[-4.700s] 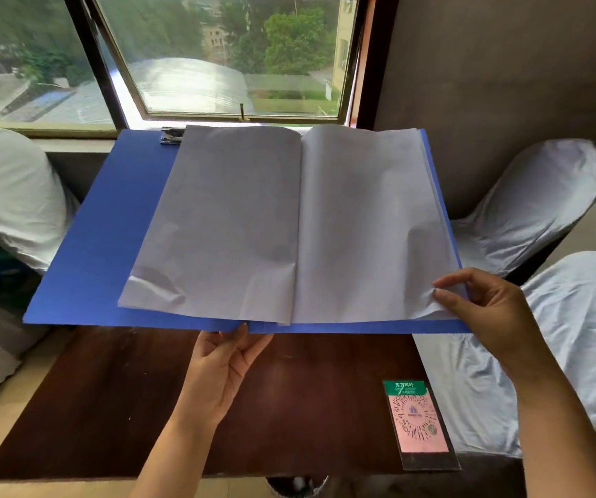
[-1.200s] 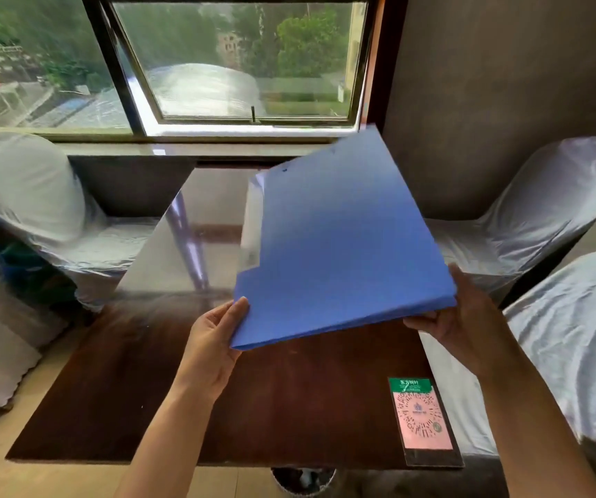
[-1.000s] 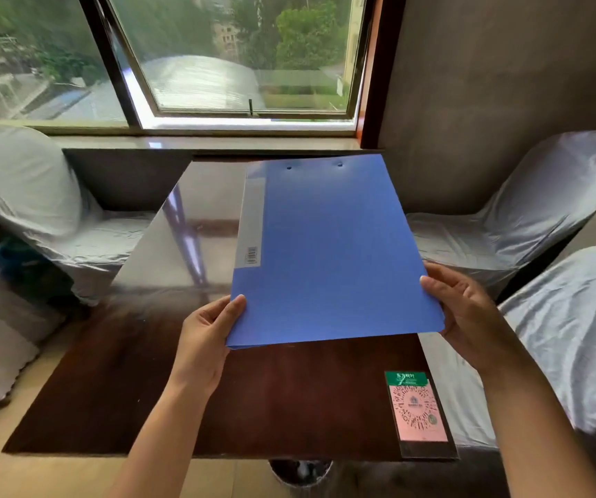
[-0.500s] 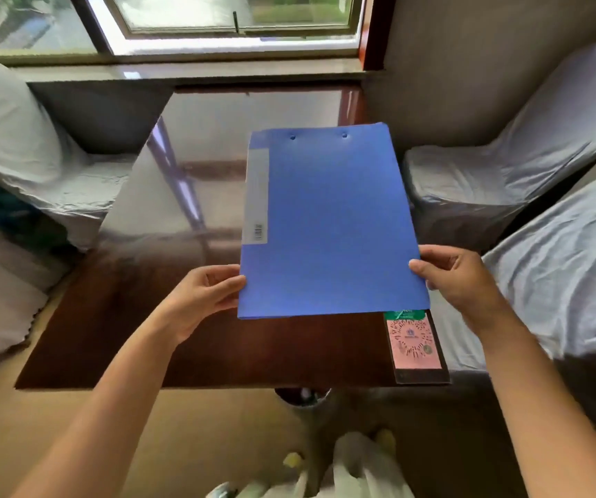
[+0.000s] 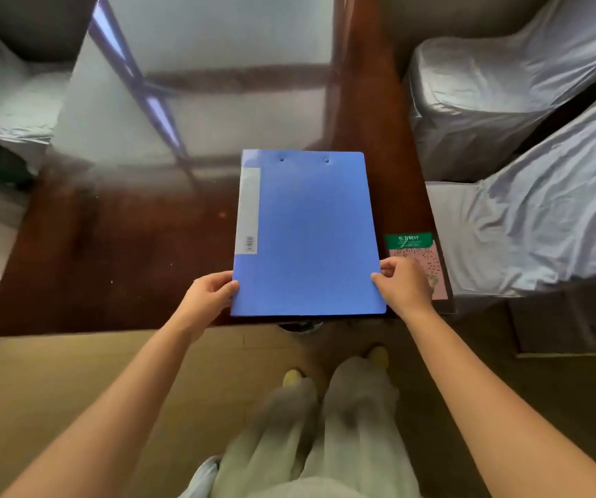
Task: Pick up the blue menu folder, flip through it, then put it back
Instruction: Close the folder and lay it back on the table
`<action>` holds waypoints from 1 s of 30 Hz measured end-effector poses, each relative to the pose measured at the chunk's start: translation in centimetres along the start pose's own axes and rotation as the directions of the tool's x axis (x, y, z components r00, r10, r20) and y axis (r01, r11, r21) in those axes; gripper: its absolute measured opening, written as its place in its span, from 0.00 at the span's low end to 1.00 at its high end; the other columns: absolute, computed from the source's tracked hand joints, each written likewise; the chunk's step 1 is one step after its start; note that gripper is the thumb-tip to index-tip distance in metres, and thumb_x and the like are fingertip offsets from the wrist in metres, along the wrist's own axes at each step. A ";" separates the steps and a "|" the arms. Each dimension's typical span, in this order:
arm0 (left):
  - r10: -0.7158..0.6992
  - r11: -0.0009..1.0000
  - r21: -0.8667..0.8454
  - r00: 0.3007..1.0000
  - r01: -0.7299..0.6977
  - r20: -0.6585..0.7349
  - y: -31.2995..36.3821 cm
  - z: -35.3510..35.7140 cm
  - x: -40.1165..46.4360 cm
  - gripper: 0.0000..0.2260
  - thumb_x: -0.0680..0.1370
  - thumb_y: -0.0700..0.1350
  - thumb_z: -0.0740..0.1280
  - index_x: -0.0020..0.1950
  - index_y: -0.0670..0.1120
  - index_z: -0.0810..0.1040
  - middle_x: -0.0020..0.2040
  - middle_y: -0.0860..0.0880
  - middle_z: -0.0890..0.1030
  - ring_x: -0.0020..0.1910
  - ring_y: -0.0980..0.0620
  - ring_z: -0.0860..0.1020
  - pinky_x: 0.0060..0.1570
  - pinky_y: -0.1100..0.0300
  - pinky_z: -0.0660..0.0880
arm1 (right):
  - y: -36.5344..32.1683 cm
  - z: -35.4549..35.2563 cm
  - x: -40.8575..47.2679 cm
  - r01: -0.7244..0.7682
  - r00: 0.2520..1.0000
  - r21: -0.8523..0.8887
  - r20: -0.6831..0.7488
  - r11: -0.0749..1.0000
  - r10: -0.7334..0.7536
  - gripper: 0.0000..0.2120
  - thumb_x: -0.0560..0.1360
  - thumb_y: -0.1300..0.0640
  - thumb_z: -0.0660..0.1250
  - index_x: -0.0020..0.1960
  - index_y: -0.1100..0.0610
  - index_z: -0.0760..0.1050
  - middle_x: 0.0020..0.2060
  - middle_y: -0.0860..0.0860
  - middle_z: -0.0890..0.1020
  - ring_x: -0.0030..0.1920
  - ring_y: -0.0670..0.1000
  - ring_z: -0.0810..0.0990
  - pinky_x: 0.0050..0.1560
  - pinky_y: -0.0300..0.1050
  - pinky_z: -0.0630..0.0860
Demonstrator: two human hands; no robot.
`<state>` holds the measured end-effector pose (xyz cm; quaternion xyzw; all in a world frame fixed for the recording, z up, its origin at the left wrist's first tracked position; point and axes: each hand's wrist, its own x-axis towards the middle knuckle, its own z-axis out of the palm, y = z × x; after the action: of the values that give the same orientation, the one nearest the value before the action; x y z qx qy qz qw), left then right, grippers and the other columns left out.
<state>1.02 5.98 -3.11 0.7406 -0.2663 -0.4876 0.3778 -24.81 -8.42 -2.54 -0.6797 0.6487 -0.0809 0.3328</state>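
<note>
The blue menu folder (image 5: 307, 235) is closed, front cover up, with a pale label strip along its left spine side. It lies flat at the near edge of the dark glossy table (image 5: 127, 246); whether it fully rests on the table I cannot tell. My left hand (image 5: 210, 298) grips its lower left corner. My right hand (image 5: 402, 285) grips its lower right edge, fingers curled onto the cover.
A pink and green QR code stand (image 5: 418, 260) lies on the table just right of the folder, partly under my right hand. White-covered chairs stand at the right (image 5: 540, 217) and at the far left (image 5: 5, 102). My legs and feet (image 5: 325, 407) are below the table's edge.
The folder was open with its pages showing, then was shut and lowered from a tilt in the air down to the table's near edge. The view has tipped downward.
</note>
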 end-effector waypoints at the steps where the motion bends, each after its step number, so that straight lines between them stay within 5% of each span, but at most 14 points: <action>1: 0.009 0.999 0.040 1.000 -0.008 -0.022 0.0 0.2 0.3 0.11 0.79 0.38 0.60 0.55 0.49 0.79 0.50 0.52 0.82 0.48 0.55 0.81 0.49 0.60 0.77 | 0.2 0.3 0.4 -0.009 1.000 -0.027 -0.001 1.000 0.009 0.09 0.74 0.57 0.65 0.54 0.57 0.76 0.49 0.55 0.82 0.48 0.54 0.77 0.60 0.57 0.69; 5: 0.060 0.971 0.236 0.994 -0.036 -0.096 -0.2 0.3 1.3 0.11 0.76 0.40 0.64 0.56 0.46 0.80 0.47 0.50 0.83 0.44 0.54 0.80 0.41 0.62 0.78 | 0.5 0.9 1.4 0.001 0.998 -0.158 -0.060 0.987 -0.011 0.09 0.75 0.58 0.64 0.54 0.58 0.76 0.46 0.56 0.82 0.41 0.51 0.70 0.59 0.53 0.63; 9: 0.055 0.936 0.352 0.987 0.002 -0.151 -0.6 1.0 1.4 0.10 0.74 0.41 0.67 0.54 0.44 0.80 0.44 0.47 0.82 0.43 0.47 0.80 0.41 0.57 0.78 | 0.7 1.5 1.0 0.046 0.993 -0.282 -0.089 0.958 -0.073 0.10 0.74 0.56 0.66 0.54 0.58 0.76 0.46 0.57 0.82 0.46 0.57 0.77 0.58 0.54 0.65; 13: 0.345 0.765 0.634 0.903 -0.112 -0.257 -0.8 1.8 0.3 0.23 0.71 0.45 0.72 0.64 0.44 0.72 0.53 0.46 0.76 0.48 0.48 0.76 0.45 0.54 0.74 | 1.7 1.5 -0.3 0.209 0.952 -0.393 -0.129 0.896 -0.279 0.20 0.70 0.54 0.71 0.60 0.57 0.74 0.55 0.58 0.79 0.56 0.60 0.75 0.56 0.59 0.68; 16: 0.567 0.511 0.789 0.824 -0.340 -0.013 -1.1 3.1 -1.4 0.27 0.68 0.47 0.75 0.64 0.43 0.73 0.61 0.41 0.77 0.59 0.42 0.74 0.53 0.48 0.75 | 2.8 1.6 -1.5 0.516 0.837 -0.459 0.089 0.723 -0.541 0.27 0.67 0.51 0.74 0.64 0.56 0.72 0.63 0.57 0.75 0.62 0.60 0.72 0.57 0.60 0.69; 19: 0.518 0.291 0.838 0.813 -0.461 0.267 -1.6 4.7 -1.8 0.28 0.65 0.49 0.76 0.63 0.45 0.75 0.63 0.39 0.76 0.62 0.38 0.74 0.59 0.44 0.72 | 3.4 1.9 -1.9 0.650 0.755 -0.497 0.329 0.575 -0.567 0.30 0.69 0.47 0.72 0.67 0.53 0.68 0.69 0.56 0.71 0.68 0.58 0.67 0.64 0.59 0.64; 30: 0.461 0.081 0.879 0.799 -0.470 0.385 -2.2 5.5 -0.5 0.24 0.65 0.47 0.77 0.60 0.49 0.78 0.60 0.41 0.79 0.56 0.38 0.77 0.55 0.45 0.74 | 4.4 1.0 -1.1 0.716 0.684 -0.494 0.354 0.493 -0.638 0.26 0.63 0.49 0.77 0.58 0.56 0.77 0.58 0.56 0.81 0.58 0.59 0.79 0.53 0.59 0.74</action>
<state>-4.20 5.98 -5.93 0.6847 -0.7241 -0.0820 -0.0124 -28.01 -6.78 -5.41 -0.9503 0.2971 0.0461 0.0812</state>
